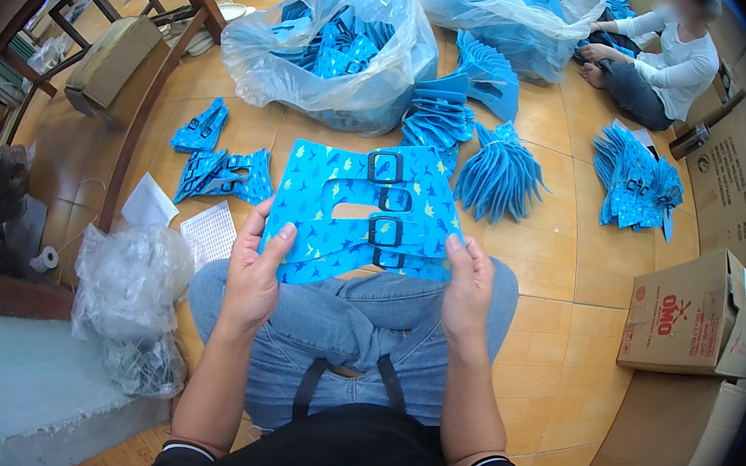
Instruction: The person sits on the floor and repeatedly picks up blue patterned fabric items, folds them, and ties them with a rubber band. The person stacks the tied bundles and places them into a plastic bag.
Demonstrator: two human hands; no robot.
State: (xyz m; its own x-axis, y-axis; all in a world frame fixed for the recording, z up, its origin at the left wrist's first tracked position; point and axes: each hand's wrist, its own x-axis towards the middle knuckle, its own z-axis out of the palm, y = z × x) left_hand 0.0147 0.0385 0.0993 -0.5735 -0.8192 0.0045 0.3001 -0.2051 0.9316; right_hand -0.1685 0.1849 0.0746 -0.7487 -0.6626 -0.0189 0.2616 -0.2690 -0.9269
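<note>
Above my lap, my left hand (257, 265) and my right hand (469, 289) hold flat blue printed pieces with black buckle-like frames (309, 174) between them. Sea-animal shapes in dark blue and yellow cover the pieces. Each hand grips one side edge, thumb on top and fingers hidden beneath. The pieces overlap, with a gap near their middle, and several black rectangular frames line up toward the right half. I cannot tell exactly what kind of article they are. Just beyond lie a small pile of similar pieces (250, 177) and a fanned blue bundle (500, 170).
Clear plastic bags (250, 82) full of blue pieces stand ahead. More stacks (437, 116) and a buckled pile (633, 182) lie on the tiled floor. Cardboard boxes (672, 315) line the right. At left are a wooden frame (156, 91) and crumpled plastic (127, 277). A person (669, 60) sits far right.
</note>
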